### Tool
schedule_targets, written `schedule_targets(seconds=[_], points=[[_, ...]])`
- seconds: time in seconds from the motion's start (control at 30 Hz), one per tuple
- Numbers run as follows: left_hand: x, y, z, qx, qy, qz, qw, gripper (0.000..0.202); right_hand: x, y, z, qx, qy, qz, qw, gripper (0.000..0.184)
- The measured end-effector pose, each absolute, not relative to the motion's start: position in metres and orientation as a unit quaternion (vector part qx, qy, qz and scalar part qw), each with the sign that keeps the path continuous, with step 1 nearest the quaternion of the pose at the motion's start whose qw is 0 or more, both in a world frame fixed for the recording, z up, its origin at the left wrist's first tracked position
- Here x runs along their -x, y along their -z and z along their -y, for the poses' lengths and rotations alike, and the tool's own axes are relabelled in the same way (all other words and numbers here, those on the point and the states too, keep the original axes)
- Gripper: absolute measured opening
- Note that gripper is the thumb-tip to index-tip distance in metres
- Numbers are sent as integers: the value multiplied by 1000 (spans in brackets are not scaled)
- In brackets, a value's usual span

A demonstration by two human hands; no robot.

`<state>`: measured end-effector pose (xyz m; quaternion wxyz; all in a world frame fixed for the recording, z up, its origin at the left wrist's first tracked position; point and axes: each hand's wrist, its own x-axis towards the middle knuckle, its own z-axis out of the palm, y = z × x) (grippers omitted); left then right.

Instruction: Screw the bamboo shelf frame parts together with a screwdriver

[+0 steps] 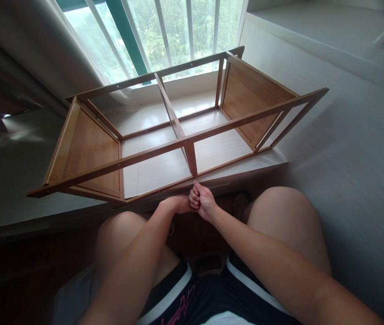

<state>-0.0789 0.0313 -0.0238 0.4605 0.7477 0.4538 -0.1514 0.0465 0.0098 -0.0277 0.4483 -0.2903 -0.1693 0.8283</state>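
A wooden frame [219, 128] lies on its side on a pale ledge, with a panel at each end and a crossbar in the middle. Close to the lower end of the middle upright [190, 159], my right hand [206, 203] is closed, thumb and fingers pinched together. A thin, small tip shows above the thumb near the lower rail; what it belongs to is hidden in the grip. My left hand [180, 204] is bent in against the right one, its fingers mostly covered. Both hands are together just below the frame's near edge.
Behind the frame is a window [185, 31] with bars. A grey curtain [43, 40] hangs at the left. The pale ledge [154, 176] runs under the frame, and a pale wall [348, 149] stands at the right. My bent knees flank the hands.
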Motion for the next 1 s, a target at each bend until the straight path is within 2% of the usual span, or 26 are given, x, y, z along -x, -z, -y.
schedule_targets(seconds=[0.43,0.63,0.83,1.0], points=[[77,21,-31,-761,157,-451,439,37,-43,29,-11,375,-766,241,463,48],[81,31,-32,-768,164,-458,417,43,-45,34,-14,491,-637,379,458,49],[83,36,-32,-775,156,-455,410,46,-54,26,-17,594,-409,585,372,48],[82,34,-31,-770,146,-456,422,43,-57,16,-19,641,-298,660,254,44]])
